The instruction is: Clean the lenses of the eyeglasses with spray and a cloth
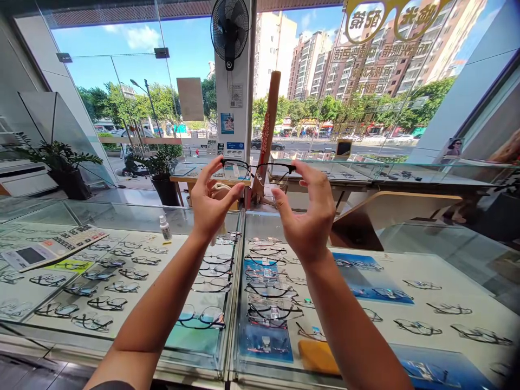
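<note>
A pair of eyeglasses (252, 174) with a dark upper rim and clear lenses is raised above the display counter, level with the window. At its left end, my left hand (213, 200) pinches the frame with the fingertips, the thumb lying lower. A pale cloth (220, 187) shows tucked in the same hand, partly hidden by the fingers. My right hand (311, 208) holds the opposite end of the frame by its index finger, with the thumb below the lens. Under both hands, several spectacle frames (270, 290) lie in rows beneath the counter glass.
On the glass counter (238, 352) stand a calculator (54, 246) and a small white spray bottle (165, 228). An orange-yellow case (319, 356) lies near the right forearm. Beyond are potted plants (164, 176), a brown post (268, 114), a wall fan (229, 32) and another glass counter (337, 172).
</note>
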A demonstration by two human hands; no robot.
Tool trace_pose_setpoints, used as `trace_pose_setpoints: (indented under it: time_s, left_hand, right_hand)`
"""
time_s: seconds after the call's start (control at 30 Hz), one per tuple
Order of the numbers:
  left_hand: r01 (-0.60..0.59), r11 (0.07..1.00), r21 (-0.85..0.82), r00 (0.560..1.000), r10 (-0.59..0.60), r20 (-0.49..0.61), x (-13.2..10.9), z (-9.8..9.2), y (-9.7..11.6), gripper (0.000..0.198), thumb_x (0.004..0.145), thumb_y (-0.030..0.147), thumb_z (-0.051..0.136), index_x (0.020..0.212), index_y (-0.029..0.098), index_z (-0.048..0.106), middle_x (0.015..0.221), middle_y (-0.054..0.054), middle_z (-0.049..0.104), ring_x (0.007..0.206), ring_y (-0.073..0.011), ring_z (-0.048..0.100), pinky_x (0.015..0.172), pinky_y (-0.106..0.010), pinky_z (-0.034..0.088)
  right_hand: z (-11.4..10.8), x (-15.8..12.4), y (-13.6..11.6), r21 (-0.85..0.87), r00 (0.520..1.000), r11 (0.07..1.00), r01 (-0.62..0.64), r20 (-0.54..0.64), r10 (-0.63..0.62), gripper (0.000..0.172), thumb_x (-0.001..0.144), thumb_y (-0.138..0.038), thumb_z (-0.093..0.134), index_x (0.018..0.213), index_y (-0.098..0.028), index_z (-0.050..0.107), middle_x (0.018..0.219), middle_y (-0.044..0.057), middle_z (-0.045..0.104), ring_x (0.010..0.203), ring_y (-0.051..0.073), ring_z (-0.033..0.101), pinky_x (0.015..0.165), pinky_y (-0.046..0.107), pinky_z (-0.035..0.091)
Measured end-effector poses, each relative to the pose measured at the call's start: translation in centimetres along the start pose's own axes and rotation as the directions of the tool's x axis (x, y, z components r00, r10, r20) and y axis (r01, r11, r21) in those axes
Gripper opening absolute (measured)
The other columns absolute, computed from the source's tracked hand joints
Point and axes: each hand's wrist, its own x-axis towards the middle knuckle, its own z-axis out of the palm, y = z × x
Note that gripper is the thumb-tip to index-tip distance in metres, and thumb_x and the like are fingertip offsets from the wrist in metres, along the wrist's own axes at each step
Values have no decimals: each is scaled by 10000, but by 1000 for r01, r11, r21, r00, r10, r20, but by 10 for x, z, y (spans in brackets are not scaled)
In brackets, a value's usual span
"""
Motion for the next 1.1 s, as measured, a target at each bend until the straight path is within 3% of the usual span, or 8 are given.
trace_pose_setpoints:
  time_s: [0.17, 0.4, 0.53, 0.7, 0.87, 1.1]
  left_hand:
    - [43, 999, -15, 999, -43, 11, -2, 3, -4, 742, 830, 615, 907, 1464, 310, 672, 1434, -143, 737, 1145, -264, 767, 782, -321, 652]
    - [80, 995, -55, 997, -78, 28, -2, 5, -7, 749, 816, 628, 913, 1447, 299, 678, 1427, -142, 743, 1189, -280, 756, 817, -349, 658]
    - [-11, 1000, 14, 998, 12, -66, -6, 7, 1, 668, 835, 563, 922, 1400, 295, 688, 1376, -118, 731, 1283, -279, 699, 946, -375, 634]
    - [-160, 975, 156, 969, 185, -162, -12, 7, 11, 663, 828, 499, 945, 1401, 301, 678, 1353, -94, 663, 1224, -263, 661, 956, -387, 609]
    - [-240, 930, 280, 941, 294, -170, -13, 6, 21, 664, 808, 481, 962, 1388, 309, 687, 1270, -72, 669, 1185, -274, 653, 1031, -448, 581]
    - [-299, 912, 282, 929, 345, -130, -11, 3, 22, 644, 836, 463, 944, 1399, 322, 666, 1337, -83, 653, 1282, -297, 625, 1130, -493, 555]
  right_hand:
    - [-2, -1, -4, -30, 1000, 1000, 7, 19, -6, 502, 982, -335, 732, 1476, -358, 646, 1429, 70, 748, 1389, 357, 670, 1236, 637, 515]
    - [-2, 0, -5, 19, 998, 998, 64, 4, -64, 559, 968, -253, 755, 1508, -339, 638, 1434, 89, 739, 1383, 351, 668, 1242, 615, 497]
    - [0, 1, -1, 78, 996, 993, -84, 17, 83, 521, 951, -320, 741, 1467, -320, 666, 1415, 94, 745, 1321, 341, 701, 1127, 604, 583]
    - [7, 0, 11, 290, 941, 895, -339, 121, 317, 494, 958, -414, 715, 1434, -286, 682, 1454, 114, 742, 1329, 307, 720, 1065, 532, 627]
    - [14, -3, 20, 374, 916, 837, -401, 162, 366, 475, 959, -433, 716, 1404, -268, 696, 1395, 119, 768, 1281, 286, 744, 1077, 519, 628]
    - [16, -1, 27, 409, 900, 802, -435, 179, 397, 400, 995, -453, 658, 1359, -297, 708, 1357, 84, 777, 1293, 280, 745, 1054, 501, 640]
